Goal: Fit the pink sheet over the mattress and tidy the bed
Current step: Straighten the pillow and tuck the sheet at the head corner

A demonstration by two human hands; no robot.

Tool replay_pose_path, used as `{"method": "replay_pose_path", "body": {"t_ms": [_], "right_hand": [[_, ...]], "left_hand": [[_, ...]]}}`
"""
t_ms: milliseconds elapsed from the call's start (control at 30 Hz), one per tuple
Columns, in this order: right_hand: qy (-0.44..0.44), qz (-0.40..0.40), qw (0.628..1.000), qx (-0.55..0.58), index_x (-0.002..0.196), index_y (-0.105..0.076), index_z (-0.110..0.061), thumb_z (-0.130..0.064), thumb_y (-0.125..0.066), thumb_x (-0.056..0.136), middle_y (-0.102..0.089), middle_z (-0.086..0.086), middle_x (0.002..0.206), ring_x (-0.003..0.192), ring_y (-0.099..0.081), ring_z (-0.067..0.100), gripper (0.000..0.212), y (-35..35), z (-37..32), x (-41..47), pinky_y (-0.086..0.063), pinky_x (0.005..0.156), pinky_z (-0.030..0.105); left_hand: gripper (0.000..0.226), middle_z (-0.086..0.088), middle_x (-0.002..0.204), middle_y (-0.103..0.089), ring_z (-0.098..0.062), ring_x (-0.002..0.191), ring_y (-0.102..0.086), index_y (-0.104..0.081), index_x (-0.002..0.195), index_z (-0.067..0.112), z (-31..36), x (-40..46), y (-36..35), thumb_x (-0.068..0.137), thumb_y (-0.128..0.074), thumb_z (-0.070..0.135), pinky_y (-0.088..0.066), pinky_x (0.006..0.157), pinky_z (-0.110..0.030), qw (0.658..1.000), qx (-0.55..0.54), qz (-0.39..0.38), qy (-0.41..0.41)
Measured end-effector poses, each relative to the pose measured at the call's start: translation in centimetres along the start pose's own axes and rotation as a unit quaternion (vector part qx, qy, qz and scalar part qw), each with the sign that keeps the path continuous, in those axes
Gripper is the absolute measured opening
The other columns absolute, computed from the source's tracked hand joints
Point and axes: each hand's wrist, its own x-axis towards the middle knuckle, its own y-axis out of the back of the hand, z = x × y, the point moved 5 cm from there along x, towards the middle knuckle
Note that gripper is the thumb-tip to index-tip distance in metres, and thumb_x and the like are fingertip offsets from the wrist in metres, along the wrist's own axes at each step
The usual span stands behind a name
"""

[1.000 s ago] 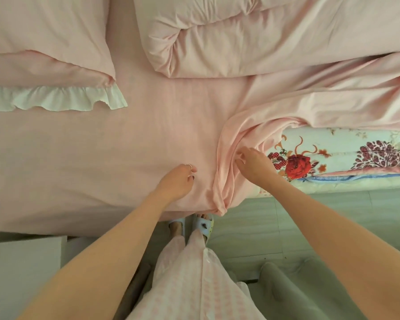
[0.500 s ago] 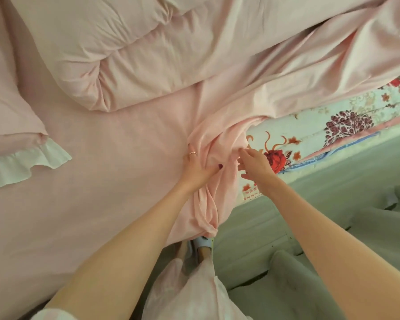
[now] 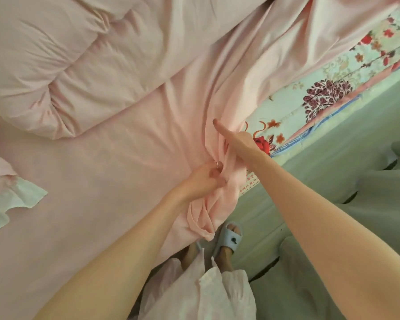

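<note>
My left hand (image 3: 208, 179) grips the bunched pink sheet (image 3: 129, 158) at the floral mattress (image 3: 314, 98) edge. My right hand (image 3: 238, 140), just beyond, pinches the same bunch.

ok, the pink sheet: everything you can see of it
The pink sheet is plain, thin, soft-looking cloth. It lies mostly smooth over the left of the bed and is bunched into deep folds at the near edge, a loose end hanging toward the floor. The flowered mattress to the right is still bare. The left hand grips the bunch; the right hand holds it higher up, one finger straight. A quilt lies on it.
</note>
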Motion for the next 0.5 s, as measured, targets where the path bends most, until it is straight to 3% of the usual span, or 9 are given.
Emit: {"method": "replay_pose_path", "body": {"t_ms": [100, 200, 267, 333, 400, 500], "right_hand": [[0.021, 0.024, 0.998, -0.050, 0.083, -0.059, -0.006, -0.044, -0.064, 0.082, -0.056, 0.004, 0.076, 0.080, -0.057, 0.022, 0.038, 0.5, 0.0, 1.0, -0.049, 0.071, 0.031], [0.000, 0.094, 0.994, -0.055, 0.086, -0.055, -0.005, -0.020, -0.045, 0.094, -0.045, 0.002, 0.070, 0.088, -0.051, 0.023, 0.020, 2.9, 1.2, 1.8, -0.043, 0.070, 0.031], [-0.028, 0.114, 0.992, 0.051, 0.114, -0.052, 0.004, -0.023, -0.041, 0.098, -0.042, 0.002, 0.070, 0.085, -0.050, 0.022, 0.033, 5.2, 2.4, 1.4, -0.041, 0.071, 0.030], [-0.056, 0.113, 0.983, 0.134, 0.129, -0.043, 0.006, -0.021, -0.037, 0.099, -0.043, 0.002, 0.073, 0.076, -0.050, 0.019, 0.041, 8.0, 4.2, 0.9, -0.041, 0.062, 0.028], [-0.069, 0.123, 0.971, 0.193, 0.130, -0.045, 0.001, -0.021, -0.039, 0.096, -0.053, 0.005, 0.084, 0.083, -0.056, 0.022, 0.042, 10.7, 6.0, 0.1, -0.043, 0.062, 0.027], [-0.051, 0.089, 0.967, 0.234, 0.118, -0.058, -0.008, -0.042, -0.056, 0.084, -0.065, 0.006, 0.101, 0.093, -0.063, 0.022, 0.049, 14.0, 7.7, -1.2, -0.052, 0.078, 0.032]], "left_hand": [[0.013, -0.001, 0.075, -0.044, -0.015, 0.071, -0.041, -0.047, 0.079, 0.007, 0.4, 0.2, -1.1, 0.076, -0.046, 0.019, -0.035, 0.068, -0.030, 0.999, 0.029, -0.037, 0.006], [0.008, 0.005, 0.079, -0.041, -0.012, 0.072, -0.039, -0.047, 0.087, 0.013, 1.1, 0.1, -2.9, 0.090, -0.040, 0.011, -0.033, 0.065, -0.026, 0.997, 0.065, -0.040, 0.023], [0.020, 0.004, 0.093, -0.044, -0.012, 0.082, -0.044, -0.045, 0.112, 0.010, 1.3, 0.2, -4.1, 0.094, -0.037, 0.014, -0.037, 0.066, -0.022, 0.997, 0.057, 0.000, 0.045], [0.029, 0.001, 0.104, -0.050, -0.016, 0.096, -0.051, -0.040, 0.123, 0.010, 1.9, 0.4, -5.6, 0.096, -0.035, 0.020, -0.042, 0.078, -0.027, 0.997, 0.026, 0.040, 0.056], [0.036, 0.002, 0.117, -0.055, -0.017, 0.111, -0.052, -0.043, 0.126, 0.016, 3.2, 0.8, -7.9, 0.096, -0.038, 0.036, -0.041, 0.093, -0.032, 0.998, 0.026, 0.034, 0.051], [0.047, -0.005, 0.121, -0.061, -0.022, 0.110, -0.057, -0.051, 0.125, 0.014, 5.7, 1.5, -13.2, 0.089, -0.052, 0.045, -0.046, 0.095, -0.038, 0.992, 0.113, -0.047, 0.016]]}}
